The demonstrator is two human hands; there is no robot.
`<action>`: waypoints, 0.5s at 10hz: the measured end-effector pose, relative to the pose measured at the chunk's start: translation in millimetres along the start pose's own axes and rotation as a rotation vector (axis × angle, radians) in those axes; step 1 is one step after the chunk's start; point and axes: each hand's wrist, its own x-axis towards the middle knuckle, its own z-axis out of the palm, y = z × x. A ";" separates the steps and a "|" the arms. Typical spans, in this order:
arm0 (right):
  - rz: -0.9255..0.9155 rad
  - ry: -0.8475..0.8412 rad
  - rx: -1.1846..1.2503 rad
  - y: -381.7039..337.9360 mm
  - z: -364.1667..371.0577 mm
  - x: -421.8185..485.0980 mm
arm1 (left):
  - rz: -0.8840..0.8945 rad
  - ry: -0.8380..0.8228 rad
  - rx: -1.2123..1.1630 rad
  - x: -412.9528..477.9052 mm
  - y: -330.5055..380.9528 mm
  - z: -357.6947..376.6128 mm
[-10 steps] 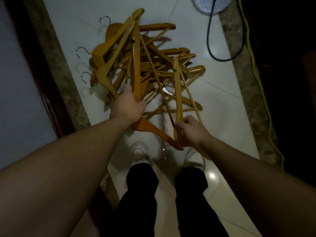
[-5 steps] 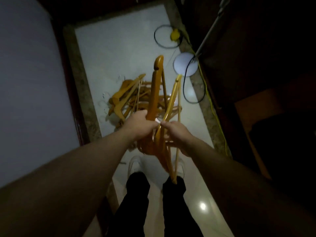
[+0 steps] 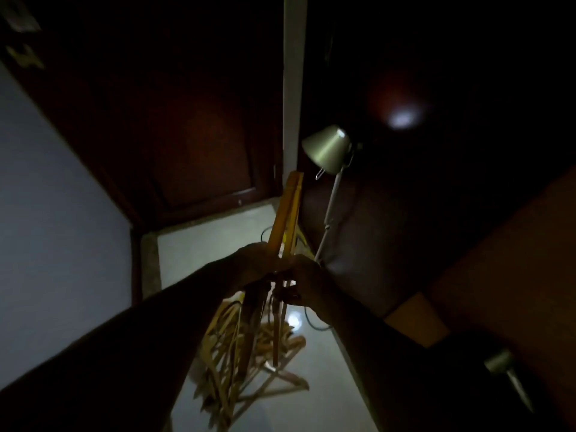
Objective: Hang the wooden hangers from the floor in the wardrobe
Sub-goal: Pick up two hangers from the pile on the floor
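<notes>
Both hands meet at the centre of the dim head view around a small bunch of wooden hangers (image 3: 286,213) held upright. My left hand (image 3: 252,266) grips the bunch from the left. My right hand (image 3: 307,283) closes on it from the right, fingers near the metal hooks. The upper ends of the held hangers rise toward the lamp, the lower ends hang below my hands. A pile of wooden hangers (image 3: 249,360) lies on the pale tiled floor (image 3: 199,251) below. The wardrobe (image 3: 467,307) is the dark brown mass on the right; its inside is too dark to see.
A floor lamp (image 3: 327,148) with a metal shade stands right of the held hangers, its pole slanting down to the floor. A dark wooden door (image 3: 193,151) closes the far end. A light wall (image 3: 56,213) runs along the left. A cable (image 3: 311,322) lies on the floor.
I have straightened up and the view has swung from the floor toward the door and lamp. Both hands lifted a few hangers off the pile and brought them together.
</notes>
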 end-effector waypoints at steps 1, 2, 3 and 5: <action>-0.030 0.079 0.006 -47.8 -15.1 -20.4 | 0.043 -0.010 0.027 -19.8 41.9 -0.8; -0.128 0.135 0.006 -80.0 -27.7 -42.9 | 0.137 -0.007 -0.006 -35.8 85.3 -4.2; -0.156 0.144 0.140 -117.8 -38.1 -73.5 | 0.205 -0.026 0.015 -54.6 122.1 -11.2; -0.276 0.236 0.025 -177.9 -57.1 -132.4 | 0.344 -0.166 0.095 -95.9 194.9 -27.2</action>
